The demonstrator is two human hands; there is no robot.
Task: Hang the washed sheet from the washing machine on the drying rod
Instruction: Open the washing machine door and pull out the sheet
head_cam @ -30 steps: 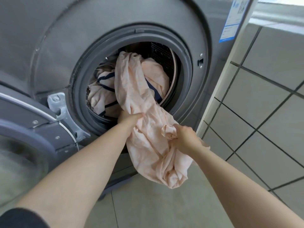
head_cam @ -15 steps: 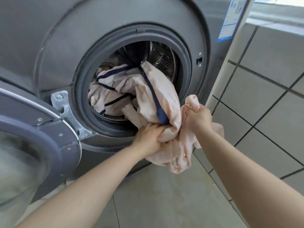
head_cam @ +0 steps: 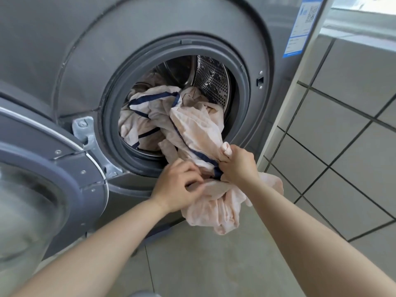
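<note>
Peach-pink with a navy edging, the sheet (head_cam: pixel 199 129) lies half out of the washing machine (head_cam: pixel 85 50). One bundle is still heaped in the drum (head_cam: pixel 212 82), a taut length crosses the lower lip of the opening, and a loose clump hangs below the hands.

A second ago the cloth was strung out higher across the opening. Since then the right hand (head_cam: pixel 239 166) has drawn its fistful down and to the right, a tuft poking out above the knuckles. The left hand (head_cam: pixel 177 187) has come back beside it, fingers curled into a fold, though blur softens the detail. More fabric now hangs outside, so the pull seems to be working hand over hand, with much still to come out.

Round the opening, the grey rubber seal (head_cam: pixel 111 116) is the likeliest snag, since the trim loops over the heap inside. The open door (head_cam: pixel 42 168) stands at the left on its hinge (head_cam: pixel 83 129). A tiled wall (head_cam: pixel 342 103) closes in on the right, and the hanging clump is near the floor (head_cam: pixel 214 264). No drying rod is in view.
</note>
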